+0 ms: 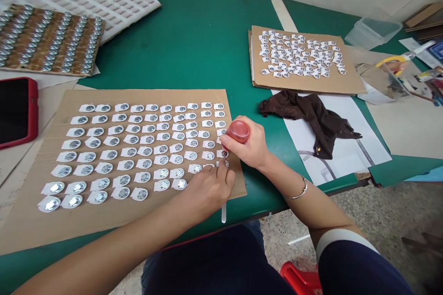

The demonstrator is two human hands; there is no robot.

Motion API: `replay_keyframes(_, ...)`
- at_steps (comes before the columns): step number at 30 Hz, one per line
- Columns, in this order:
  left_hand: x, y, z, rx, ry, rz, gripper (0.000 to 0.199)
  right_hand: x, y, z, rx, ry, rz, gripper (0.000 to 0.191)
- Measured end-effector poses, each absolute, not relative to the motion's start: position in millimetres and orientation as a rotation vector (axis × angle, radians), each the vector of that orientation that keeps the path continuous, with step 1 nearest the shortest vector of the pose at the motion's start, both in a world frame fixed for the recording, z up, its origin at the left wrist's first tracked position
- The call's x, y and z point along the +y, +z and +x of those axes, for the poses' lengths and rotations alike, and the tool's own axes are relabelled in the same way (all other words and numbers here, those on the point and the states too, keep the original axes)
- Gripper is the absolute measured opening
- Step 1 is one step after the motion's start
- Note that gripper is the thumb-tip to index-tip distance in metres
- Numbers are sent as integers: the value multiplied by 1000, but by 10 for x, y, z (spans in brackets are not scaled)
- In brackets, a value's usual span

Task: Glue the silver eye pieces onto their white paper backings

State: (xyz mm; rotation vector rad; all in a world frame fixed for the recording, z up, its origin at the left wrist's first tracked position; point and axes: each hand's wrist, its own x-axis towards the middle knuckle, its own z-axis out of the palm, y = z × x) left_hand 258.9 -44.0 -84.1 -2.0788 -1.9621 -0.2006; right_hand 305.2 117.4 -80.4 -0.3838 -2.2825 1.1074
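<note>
My right hand [251, 145] is wrapped round a red squeeze bottle [238, 132], tipped down over the right-hand column of small pieces. Just below it, my left hand [211, 189] lies low over the cardboard sheet [138, 221], its fingers curled at a piece near the right edge. What those fingers grip is hidden. From under this hand a thin white stick [224, 213] sticks out past the sheet's edge; whether it is held I cannot tell. Rows of round silver pieces with white tabs [122, 192] cover the sheet.
A second cardboard stack [258, 76] bears more tabbed pieces. Dark brown cloth [311, 113] lies on white paper at the right. Clear plastic box [374, 32] and tools stand farther right. At the left are a red-cased phone [15, 111] and a board of metal parts [51, 41].
</note>
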Motion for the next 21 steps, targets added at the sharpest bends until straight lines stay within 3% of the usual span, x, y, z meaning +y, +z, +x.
replay_keyframes(21,-463,-889,2516,-1988,-328,-2114,18,1210,-786,3081,-2257,1091,-342,28)
